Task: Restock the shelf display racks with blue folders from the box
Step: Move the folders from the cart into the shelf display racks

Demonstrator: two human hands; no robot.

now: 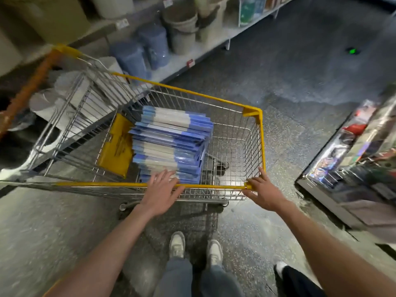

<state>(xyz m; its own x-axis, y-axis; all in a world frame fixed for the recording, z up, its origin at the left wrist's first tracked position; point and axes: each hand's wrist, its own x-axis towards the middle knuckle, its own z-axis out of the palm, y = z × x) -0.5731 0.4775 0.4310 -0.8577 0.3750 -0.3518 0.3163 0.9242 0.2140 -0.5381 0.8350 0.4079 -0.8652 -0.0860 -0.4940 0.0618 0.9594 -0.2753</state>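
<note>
Right now the blue folders (171, 142) lie stacked in the wire cart (192, 94), at twelve o'clock from the person. Their left hand (160, 189) reaches over the near rim, fingers spread flat over the stack's near end. Their right hand (262, 190), at one o'clock, curls round the cart's near corner.

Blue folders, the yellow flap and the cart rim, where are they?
blue folders (171, 138), head view, middle of the pile.
yellow flap (115, 151), head view, its flat middle.
cart rim (192, 93), head view, far yellow bar.
</note>
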